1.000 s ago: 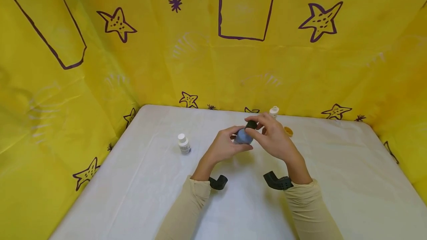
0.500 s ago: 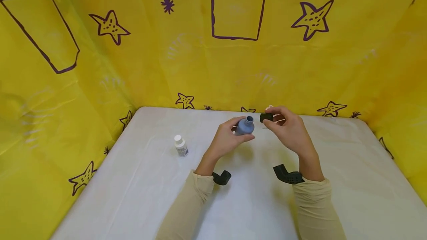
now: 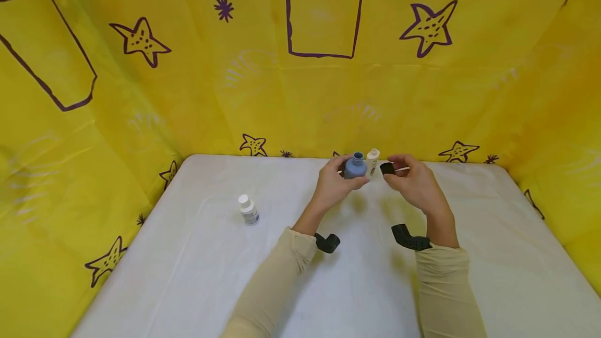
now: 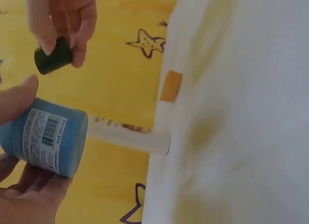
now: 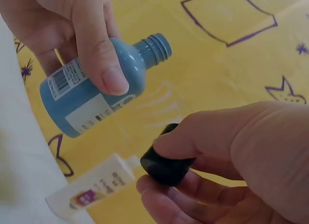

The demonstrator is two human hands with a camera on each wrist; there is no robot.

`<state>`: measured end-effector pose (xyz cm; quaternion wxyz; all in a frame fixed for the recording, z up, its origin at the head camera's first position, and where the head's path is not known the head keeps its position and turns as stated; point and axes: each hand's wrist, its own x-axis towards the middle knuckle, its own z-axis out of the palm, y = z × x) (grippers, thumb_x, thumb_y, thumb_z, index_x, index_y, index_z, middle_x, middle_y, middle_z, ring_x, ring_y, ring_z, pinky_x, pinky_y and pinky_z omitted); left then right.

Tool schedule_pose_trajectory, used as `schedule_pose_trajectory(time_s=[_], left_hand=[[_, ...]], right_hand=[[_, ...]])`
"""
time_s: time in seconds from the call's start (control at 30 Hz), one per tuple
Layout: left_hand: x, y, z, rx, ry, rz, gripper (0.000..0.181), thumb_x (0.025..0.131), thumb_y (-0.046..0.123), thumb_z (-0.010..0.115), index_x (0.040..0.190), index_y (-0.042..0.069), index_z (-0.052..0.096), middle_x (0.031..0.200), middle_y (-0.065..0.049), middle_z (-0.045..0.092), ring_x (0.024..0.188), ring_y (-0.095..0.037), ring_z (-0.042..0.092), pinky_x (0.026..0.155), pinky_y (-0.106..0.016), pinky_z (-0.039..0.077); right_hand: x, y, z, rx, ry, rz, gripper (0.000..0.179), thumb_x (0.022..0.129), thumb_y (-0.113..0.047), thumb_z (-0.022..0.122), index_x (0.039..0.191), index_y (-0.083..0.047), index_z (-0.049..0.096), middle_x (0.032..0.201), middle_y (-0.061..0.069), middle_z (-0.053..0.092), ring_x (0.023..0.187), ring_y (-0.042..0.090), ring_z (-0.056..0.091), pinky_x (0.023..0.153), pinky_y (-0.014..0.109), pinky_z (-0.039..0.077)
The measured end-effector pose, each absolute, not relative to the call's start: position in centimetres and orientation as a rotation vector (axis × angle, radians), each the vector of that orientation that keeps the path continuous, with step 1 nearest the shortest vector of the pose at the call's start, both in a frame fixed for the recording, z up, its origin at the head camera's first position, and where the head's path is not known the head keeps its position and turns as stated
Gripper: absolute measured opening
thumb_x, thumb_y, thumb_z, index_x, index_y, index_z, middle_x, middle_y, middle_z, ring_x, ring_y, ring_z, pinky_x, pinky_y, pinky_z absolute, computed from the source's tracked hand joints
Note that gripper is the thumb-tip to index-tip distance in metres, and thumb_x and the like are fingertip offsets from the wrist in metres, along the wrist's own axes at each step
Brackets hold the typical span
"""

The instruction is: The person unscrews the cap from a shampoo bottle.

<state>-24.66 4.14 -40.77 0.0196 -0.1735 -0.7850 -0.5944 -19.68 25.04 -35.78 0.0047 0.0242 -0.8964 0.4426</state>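
Observation:
My left hand (image 3: 331, 184) grips a small blue bottle (image 3: 355, 168) round its body, above the table. The bottle's threaded neck (image 5: 155, 50) is uncapped, and its barcode label (image 4: 46, 137) shows in the left wrist view. Just to its right, my right hand (image 3: 415, 182) pinches a black screw cap (image 5: 166, 159) between thumb and fingers, apart from the neck. Behind the blue bottle stands a slim white bottle (image 3: 372, 164) with printing on its side, partly covered by the blue one. A small white bottle with a white cap (image 3: 248, 209) stands at the left.
A white-covered table (image 3: 197, 270) meets a yellow cloth backdrop (image 3: 197, 93) with purple drawings. An orange piece (image 4: 171, 86) lies near the table's far edge, hidden behind my right hand in the head view. Black curved mounts (image 3: 410, 239) stick out from both wrists.
The black cap has come off the blue bottle in my right hand and moved right. My left hand has carried the bottle slightly away and right, next to the slim white bottle.

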Motion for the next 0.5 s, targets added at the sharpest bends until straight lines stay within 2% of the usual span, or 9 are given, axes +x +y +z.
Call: schedule_pose_trajectory(time_s=[0.2,0.3,0.5], left_hand=[[-25.3,6.3,-41.8,-0.414,-2.511,-1.794,0.066,0.080,0.019,0.089,0.138,0.009,0.060,0.134,-0.009,0.066,0.123,-0.025,0.063,0.105,-0.043,0.053],[-25.8,7.3,-42.3,-0.368,-2.549,-1.775,0.066,0.079,0.017,0.089,0.138,0.008,0.060,0.132,-0.009,0.066,0.120,-0.026,0.063,0.103,-0.041,0.054],[-26.4,8.6,-43.3,-0.326,-2.607,-1.725,0.062,0.080,0.013,0.088,0.136,0.007,0.061,0.132,-0.011,0.065,0.122,-0.026,0.063,0.108,-0.041,0.052]], right_hand=[[-20.6,26.1,-37.4,0.064,-2.871,1.367,0.048,0.099,-0.018,0.064,0.142,-0.001,0.053,0.140,0.026,0.054,0.126,0.045,0.057,0.099,0.054,0.051],[-21.2,26.6,-38.5,0.035,-2.900,1.357,0.047,0.097,-0.017,0.066,0.139,0.001,0.055,0.139,0.026,0.056,0.124,0.045,0.058,0.099,0.053,0.051],[-22.3,27.3,-40.2,-0.061,-3.012,1.260,0.050,0.093,-0.020,0.070,0.134,0.005,0.054,0.133,0.031,0.056,0.115,0.043,0.058,0.096,0.051,0.050]])
